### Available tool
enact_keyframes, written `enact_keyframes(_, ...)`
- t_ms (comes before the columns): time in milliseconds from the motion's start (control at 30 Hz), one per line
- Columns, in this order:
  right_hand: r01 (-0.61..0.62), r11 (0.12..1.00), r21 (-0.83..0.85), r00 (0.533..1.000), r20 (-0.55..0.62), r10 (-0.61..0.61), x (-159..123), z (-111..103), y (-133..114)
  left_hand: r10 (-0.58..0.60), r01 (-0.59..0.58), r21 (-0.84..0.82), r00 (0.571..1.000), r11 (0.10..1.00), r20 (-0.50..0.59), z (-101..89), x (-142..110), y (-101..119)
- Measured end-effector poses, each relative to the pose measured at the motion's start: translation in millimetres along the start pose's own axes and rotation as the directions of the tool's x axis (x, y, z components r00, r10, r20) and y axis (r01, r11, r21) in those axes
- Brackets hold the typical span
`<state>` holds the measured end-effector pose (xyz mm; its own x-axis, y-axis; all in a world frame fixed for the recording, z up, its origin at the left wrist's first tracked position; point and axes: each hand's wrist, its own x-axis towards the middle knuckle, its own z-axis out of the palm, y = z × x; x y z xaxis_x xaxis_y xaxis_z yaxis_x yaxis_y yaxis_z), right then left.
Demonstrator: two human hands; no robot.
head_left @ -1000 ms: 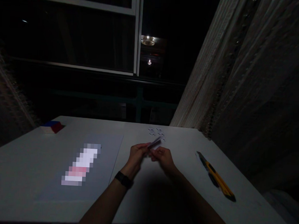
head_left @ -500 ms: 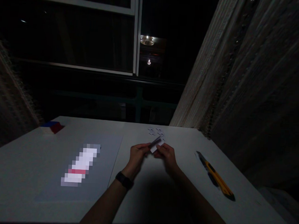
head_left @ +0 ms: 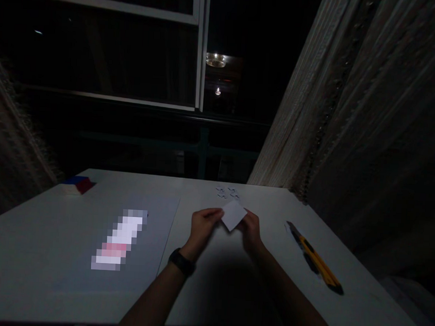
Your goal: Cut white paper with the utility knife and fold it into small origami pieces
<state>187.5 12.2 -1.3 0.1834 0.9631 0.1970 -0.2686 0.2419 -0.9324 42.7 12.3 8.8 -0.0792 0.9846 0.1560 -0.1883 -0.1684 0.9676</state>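
Note:
A small white square of paper (head_left: 233, 215) is held up above the table, turned so its corners point up, down and sideways. My left hand (head_left: 203, 229) pinches its left corner between thumb and fingers, with a dark band on the wrist. At the right corner my right hand (head_left: 251, 228) grips it, the fingers partly hidden behind the paper. Just beyond lie several small paper pieces (head_left: 233, 196) with dark marks.
An orange and black utility knife (head_left: 318, 260) lies at the right. On the left are a large pale sheet (head_left: 159, 228) with a blurred bright object (head_left: 121, 233) and a blue, red and white block (head_left: 77, 186). The white table (head_left: 24, 240) ends before a dark window.
The paper, seen folded and nearly edge-on before, is now spread with a flat square face showing. My hands have moved slightly apart.

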Motion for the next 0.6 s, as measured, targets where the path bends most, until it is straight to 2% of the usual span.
enact_keyframes(133,-0.009,0.995,0.104,0.999,0.042,0.005,-2.4,1.2,-9.6,-0.047,0.043,-0.074,0.998,0.996,-0.052,0.5,0.6,-1.4)
enact_keyframes(200,0.015,0.999,0.034,0.998,0.058,-0.017,-1.1,1.6,-12.2,-0.057,0.054,-0.069,0.998,0.996,-0.035,-0.7,1.3,-2.0)
enact_keyframes(267,0.037,0.995,-0.088,0.999,0.024,-0.035,1.1,1.5,-12.5,-0.059,0.059,-0.046,0.998,0.997,0.002,-1.8,1.8,-1.8)
enact_keyframes(333,0.008,0.988,-0.154,1.000,-0.022,-0.012,2.8,1.4,-11.2,-0.070,0.071,-0.046,0.997,0.996,0.040,-2.5,1.9,-1.1)
enact_keyframes(467,-0.069,0.994,-0.080,0.994,-0.093,0.062,2.8,2.1,-8.9,-0.129,0.135,-0.097,0.989,0.986,0.066,-2.5,1.6,-0.7)
enact_keyframes(600,-0.125,0.991,-0.038,0.992,-0.026,0.125,4.9,-0.7,-8.9,-0.168,0.170,-0.017,0.982,0.985,0.082,-3.2,1.9,-3.1)
